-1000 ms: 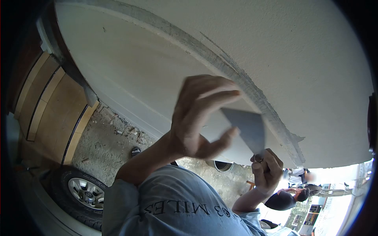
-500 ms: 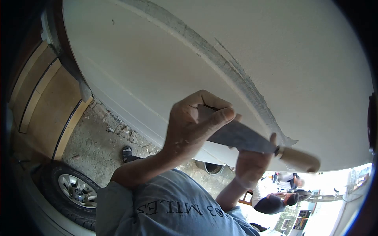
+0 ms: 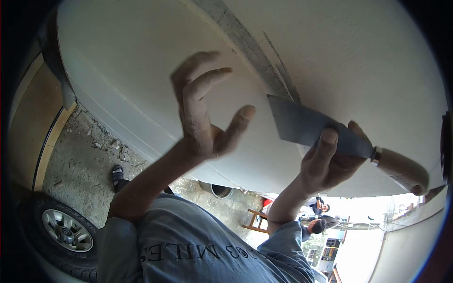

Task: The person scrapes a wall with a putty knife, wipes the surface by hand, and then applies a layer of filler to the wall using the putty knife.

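Note:
My right hand grips a putty knife by its blade, thumb on the near face and fingers behind. The wide steel blade angles toward the upper left, while the wooden handle sticks out to the lower right, free of the hand. My left hand is raised beside the knife, fingers curved and apart, slightly blurred, with nothing in it. Behind both hands spreads a pale plastered wall, crossed by a rough grey strip. The blade's corner overlaps the strip's lower end in this view.
A vehicle wheel stands at the lower left, near tan panels. Rubble lies along the wall's foot. Below are a dark round bucket and a wooden frame. People are in the background.
My left hand has let go of the blade and moved up and left, its fingers opening. My right hand now holds the blade, and the putty knife has shifted right.

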Available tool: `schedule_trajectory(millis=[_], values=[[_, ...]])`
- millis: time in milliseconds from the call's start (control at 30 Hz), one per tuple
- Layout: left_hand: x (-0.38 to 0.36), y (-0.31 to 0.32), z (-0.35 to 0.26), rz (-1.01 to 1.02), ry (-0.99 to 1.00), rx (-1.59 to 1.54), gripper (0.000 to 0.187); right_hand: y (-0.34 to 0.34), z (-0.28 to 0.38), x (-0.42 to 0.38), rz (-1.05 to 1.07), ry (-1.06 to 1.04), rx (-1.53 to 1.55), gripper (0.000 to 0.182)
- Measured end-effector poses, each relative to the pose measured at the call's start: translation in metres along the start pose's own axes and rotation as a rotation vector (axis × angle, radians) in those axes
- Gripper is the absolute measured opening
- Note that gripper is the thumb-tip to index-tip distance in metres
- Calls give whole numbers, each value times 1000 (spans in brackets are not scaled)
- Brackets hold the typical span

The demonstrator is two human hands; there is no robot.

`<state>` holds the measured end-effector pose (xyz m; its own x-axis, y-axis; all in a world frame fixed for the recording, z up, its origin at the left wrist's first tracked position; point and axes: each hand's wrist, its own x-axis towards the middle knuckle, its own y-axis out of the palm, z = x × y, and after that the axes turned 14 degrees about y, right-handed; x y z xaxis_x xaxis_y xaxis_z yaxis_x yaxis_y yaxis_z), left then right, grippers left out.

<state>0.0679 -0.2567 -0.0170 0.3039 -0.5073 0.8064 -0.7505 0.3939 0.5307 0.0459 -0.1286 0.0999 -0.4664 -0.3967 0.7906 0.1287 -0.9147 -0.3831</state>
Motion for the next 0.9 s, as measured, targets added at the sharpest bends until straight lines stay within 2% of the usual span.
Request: schedule_trajectory(millis=[33,133,233,333,633,900], values=[[-3,-4,10,51,154,206,48,-3,-1,6,2,-28,-80,40],[-14,-11,23,361,139,428,48,-3,-1,18,5,-143,-150,40],[-21,-10,29,322,177,394,48,-11,-4,24,22,-199,-137,39],[-20,-13,31,376,227,424,49,-23,-14,24,15,-193,-133,37],[-21,-13,33,365,247,413,48,-51,-26,25,-10,-158,-113,35],[-23,-10,33,303,169,351,46,-60,-33,24,-7,-146,-107,33]])
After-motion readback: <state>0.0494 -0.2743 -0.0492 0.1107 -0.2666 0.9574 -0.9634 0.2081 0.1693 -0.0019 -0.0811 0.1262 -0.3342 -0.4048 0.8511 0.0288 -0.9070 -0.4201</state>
